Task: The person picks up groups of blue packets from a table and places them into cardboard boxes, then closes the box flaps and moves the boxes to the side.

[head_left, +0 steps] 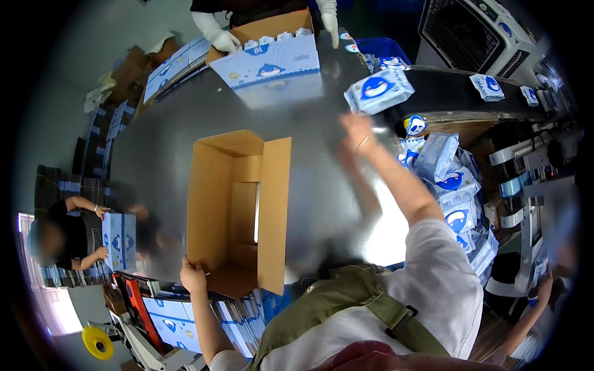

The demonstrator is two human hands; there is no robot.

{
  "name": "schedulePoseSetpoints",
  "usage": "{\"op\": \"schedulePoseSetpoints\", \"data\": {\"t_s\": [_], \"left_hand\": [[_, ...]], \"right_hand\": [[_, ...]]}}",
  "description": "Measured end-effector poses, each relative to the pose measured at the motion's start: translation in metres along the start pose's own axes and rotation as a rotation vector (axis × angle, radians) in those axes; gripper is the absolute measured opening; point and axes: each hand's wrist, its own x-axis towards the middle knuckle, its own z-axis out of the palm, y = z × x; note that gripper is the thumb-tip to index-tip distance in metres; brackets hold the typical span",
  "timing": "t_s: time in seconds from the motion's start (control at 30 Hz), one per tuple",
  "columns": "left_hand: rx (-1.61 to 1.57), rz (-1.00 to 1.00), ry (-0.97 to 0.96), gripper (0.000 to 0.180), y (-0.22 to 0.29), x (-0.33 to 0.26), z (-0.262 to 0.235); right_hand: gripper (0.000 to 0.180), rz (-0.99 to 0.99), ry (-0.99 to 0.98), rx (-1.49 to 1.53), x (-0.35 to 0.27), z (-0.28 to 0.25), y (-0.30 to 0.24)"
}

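An open cardboard box [208, 210], brown inside, stands on the dark metal table in front of me. My left hand [193, 276] is closed on its near left corner, thumb over the edge. My right hand [357, 132] is stretched forward over the table at the right, smeared by motion. Just beyond its fingertips is a white and blue soft pack [378, 91], tilted at the end of the conveyor. Whether the fingers touch or grip that pack cannot be made out.
A dark conveyor [442, 93] carries more packs from the right. A heap of packs [455, 185] lies below it. Across the table, a co-worker's gloved hands are beside a filled carton [272, 65]. At far left another person holds a closed carton [119, 241]. Flattened cartons [238, 321] stand near me.
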Motion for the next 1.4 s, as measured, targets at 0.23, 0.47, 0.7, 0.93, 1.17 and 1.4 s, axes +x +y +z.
{"op": "schedulePoseSetpoints", "data": {"t_s": [0.23, 0.47, 0.7, 0.93, 1.17, 1.4], "left_hand": [[0.212, -0.159, 0.091, 0.018, 0.040, -0.029, 0.039], [0.157, -0.211, 0.034, 0.019, 0.058, -0.022, 0.038], [0.026, -0.100, 0.116, 0.025, 0.046, -0.030, 0.037], [-0.151, -0.090, 0.144, 0.020, 0.034, -0.033, 0.040], [0.013, -0.041, 0.033, 0.017, 0.018, -0.034, 0.036], [0.029, -0.032, 0.166, 0.030, -0.034, 0.004, 0.016]], "right_hand": [[0.087, 0.199, -0.138, -0.416, 0.066, 0.011, 0.084], [0.072, 0.156, 0.036, 0.023, -0.067, 0.029, -0.005], [0.077, 0.161, 0.299, 1.701, -0.113, -0.051, -0.056], [0.063, 0.111, -0.895, 1.455, -0.068, -0.055, -0.206], [0.061, -0.334, -0.776, 0.406, -0.165, 0.026, -0.359], [0.061, -0.489, -0.029, 0.349, -0.223, 0.019, -0.246]]}}
